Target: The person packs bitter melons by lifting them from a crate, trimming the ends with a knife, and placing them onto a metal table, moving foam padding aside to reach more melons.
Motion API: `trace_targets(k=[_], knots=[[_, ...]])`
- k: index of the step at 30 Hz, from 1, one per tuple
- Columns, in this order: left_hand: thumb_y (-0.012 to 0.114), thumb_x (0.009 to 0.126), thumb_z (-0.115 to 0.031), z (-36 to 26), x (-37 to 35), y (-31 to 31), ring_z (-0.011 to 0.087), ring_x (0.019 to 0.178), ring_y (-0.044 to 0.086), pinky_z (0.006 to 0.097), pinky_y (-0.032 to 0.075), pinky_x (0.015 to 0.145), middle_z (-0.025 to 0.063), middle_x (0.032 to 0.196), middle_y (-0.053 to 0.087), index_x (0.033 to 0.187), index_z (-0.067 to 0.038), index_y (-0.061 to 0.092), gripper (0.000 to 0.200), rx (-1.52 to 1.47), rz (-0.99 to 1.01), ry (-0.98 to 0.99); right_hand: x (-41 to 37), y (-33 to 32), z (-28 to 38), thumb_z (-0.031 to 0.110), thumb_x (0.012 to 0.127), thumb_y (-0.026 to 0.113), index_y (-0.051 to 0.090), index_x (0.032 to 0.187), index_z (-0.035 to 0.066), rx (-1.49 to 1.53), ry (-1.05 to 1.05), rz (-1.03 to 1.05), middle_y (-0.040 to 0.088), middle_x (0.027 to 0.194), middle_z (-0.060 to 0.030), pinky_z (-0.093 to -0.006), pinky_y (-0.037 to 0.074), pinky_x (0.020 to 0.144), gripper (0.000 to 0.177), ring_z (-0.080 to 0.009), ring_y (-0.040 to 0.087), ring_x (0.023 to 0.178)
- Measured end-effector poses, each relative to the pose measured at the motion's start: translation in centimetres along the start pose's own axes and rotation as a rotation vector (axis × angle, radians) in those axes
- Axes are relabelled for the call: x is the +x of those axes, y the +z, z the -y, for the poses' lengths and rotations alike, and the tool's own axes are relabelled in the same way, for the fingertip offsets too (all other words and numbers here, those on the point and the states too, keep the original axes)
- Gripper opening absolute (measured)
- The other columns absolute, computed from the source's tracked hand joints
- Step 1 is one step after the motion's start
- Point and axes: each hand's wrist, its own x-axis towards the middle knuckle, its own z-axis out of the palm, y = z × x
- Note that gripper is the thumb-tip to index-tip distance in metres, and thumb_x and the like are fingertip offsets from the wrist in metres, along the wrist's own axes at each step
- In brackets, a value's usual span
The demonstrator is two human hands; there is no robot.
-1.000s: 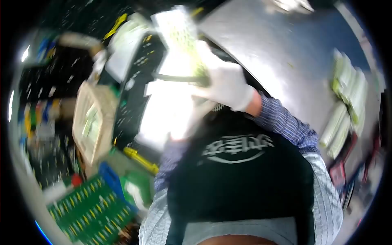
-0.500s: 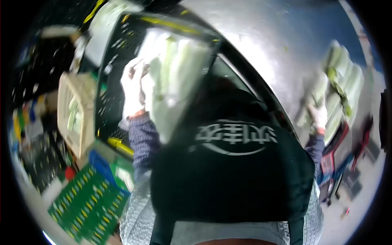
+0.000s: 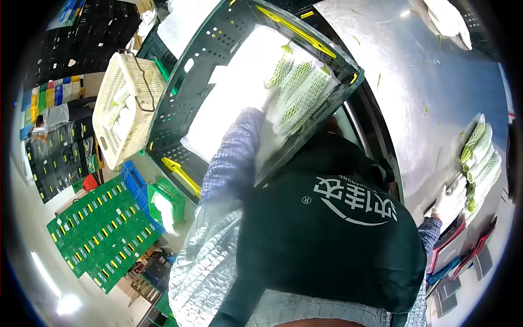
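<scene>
My left hand (image 3: 265, 100), in a white glove, reaches into a dark green crate (image 3: 188, 62) with a white liner (image 3: 218, 117). It is at the near left end of several long green vegetables in white foam nets (image 3: 299, 95), lying side by side. Glare washes out its fingers, so its grip does not show. Out to the right, my gloved right hand (image 3: 450, 198) has its fingers round the near side of a bunch of similar netted vegetables (image 3: 479, 161) on the metal table (image 3: 408, 103).
A cream basket (image 3: 128, 101) with netted vegetables stands left of the crate. Beyond are stacked green crates (image 3: 103, 231), a blue crate (image 3: 136, 188) and a person (image 3: 54, 117). Leaf scraps and a white bundle (image 3: 448, 22) lie on the table.
The view has turned and sharpened. My left hand has moved from the crate's left part to the netted vegetables inside. My right hand stays at the bunch on the table.
</scene>
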Motion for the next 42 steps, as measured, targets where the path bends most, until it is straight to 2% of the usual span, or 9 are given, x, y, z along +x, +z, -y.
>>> trace_targets(k=[4, 7, 11, 17, 25, 29, 34, 39, 42], knots=[[0.086, 0.072, -0.023, -2.8, 0.6, -1.2, 0.0278, 0.112, 0.063, 0.0368, 0.048, 0.100, 0.0178, 0.121, 0.067, 0.130, 0.001, 0.058, 0.069, -0.161, 0.178, -0.055, 1.1, 0.8, 2.8, 0.034, 0.090, 0.070, 0.049, 0.148, 0.017, 0.115, -0.029, -0.117, 0.047, 0.151, -0.0151, -0.0495, 0.025, 0.118, 0.064, -0.0366, 0.036, 0.143], [0.087, 0.070, -0.022, -2.3, 1.4, -2.5, 0.0278, 0.112, 0.063, 0.0374, 0.049, 0.099, 0.0180, 0.122, 0.066, 0.132, 0.002, 0.056, 0.073, -0.267, 0.273, -0.063, 0.0, -5.9, 6.7, 0.035, 0.090, 0.070, 0.055, 0.143, 0.017, 0.217, -0.041, -0.096, 0.056, 0.143, -0.0163, -0.0526, 0.026, 0.117, 0.058, -0.0386, 0.036, 0.142], [0.088, 0.068, -0.020, -0.7, 0.9, -4.8, 0.0279, 0.113, 0.063, 0.0383, 0.050, 0.099, 0.0182, 0.124, 0.065, 0.135, 0.002, 0.053, 0.078, -0.496, 0.325, -0.029, 0.1, -3.6, 6.9, 0.022, 0.094, 0.066, 0.045, 0.151, 0.020, 0.800, 0.001, 0.078, 0.061, 0.137, -0.0155, -0.0385, 0.043, 0.106, 0.060, -0.0273, 0.057, 0.127], [0.090, 0.065, -0.018, 1.4, -3.0, -8.7, 0.0280, 0.114, 0.063, 0.0397, 0.051, 0.098, 0.0185, 0.127, 0.063, 0.138, 0.003, 0.048, 0.086, -0.914, 0.352, 0.070, 0.9, -5.3, 8.4, 0.012, 0.096, 0.061, 0.039, 0.154, 0.019, 0.862, -0.069, 0.078, 0.061, 0.136, -0.0173, -0.0323, 0.051, 0.094, 0.063, -0.0206, 0.062, 0.120], [0.092, 0.062, -0.014, -3.3, -9.2, -10.6, 0.0282, 0.115, 0.063, 0.0414, 0.053, 0.097, 0.0190, 0.131, 0.060, 0.143, 0.005, 0.042, 0.098, -1.006, 0.335, 0.310, 3.1, -9.5, 14.8, 0.001, 0.090, 0.062, 0.050, 0.148, 0.017, 1.134, -0.369, 0.012, 0.070, 0.099, -0.0079, -0.0237, 0.053, 0.074, 0.062, -0.0094, 0.065, 0.083], [0.094, 0.060, -0.012, -6.2, -12.7, -11.0, 0.0283, 0.115, 0.063, 0.0423, 0.054, 0.097, 0.0192, 0.133, 0.059, 0.145, 0.006, 0.039, 0.103, -0.932, 0.349, 0.408, 3.0, -18.0, 22.5, 0.003, 0.091, 0.060, 0.058, 0.141, 0.011, 1.538, -0.674, -0.092, 0.072, 0.103, -0.0112, -0.0305, 0.058, 0.076, 0.050, -0.0164, 0.071, 0.090], [0.095, 0.058, -0.011, -6.7, -16.4, -10.6, 0.0285, 0.116, 0.062, 0.0432, 0.055, 0.097, 0.0194, 0.135, 0.057, 0.148, 0.006, 0.036, 0.109, -0.865, 0.346, 0.508, 2.3, -27.7, 27.9, 0.014, 0.089, 0.067, 0.064, 0.132, 0.008, 1.285, -1.014, -0.327, 0.072, 0.111, -0.0135, -0.0286, 0.058, 0.076, 0.043, -0.0251, 0.072, 0.087], [0.094, 0.060, -0.010, -3.6, -15.9, -10.4, 0.0264, 0.122, 0.060, 0.0404, 0.051, 0.102, 0.0176, 0.140, 0.055, 0.149, 0.005, 0.036, 0.107, -0.934, 0.243, 0.448, 1.5, -31.8, 31.8, 0.004, 0.080, 0.064, 0.052, 0.144, 0.014, 1.399, -1.132, -0.643, 0.068, 0.082, -0.0095, -0.0339, 0.056, 0.065, 0.066, -0.0252, 0.068, 0.069], [0.093, 0.061, -0.009, -4.7, -17.3, -10.9, 0.0257, 0.122, 0.060, 0.0394, 0.051, 0.102, 0.0172, 0.140, 0.056, 0.148, 0.005, 0.037, 0.104, -0.882, 0.209, 0.472, 3.0, -29.9, 33.2, 0.008, 0.084, 0.060, 0.048, 0.146, 0.012, 1.300, -1.024, -0.521, 0.071, 0.087, -0.0124, -0.0366, 0.056, 0.067, 0.063, -0.0280, 0.069, 0.073]])
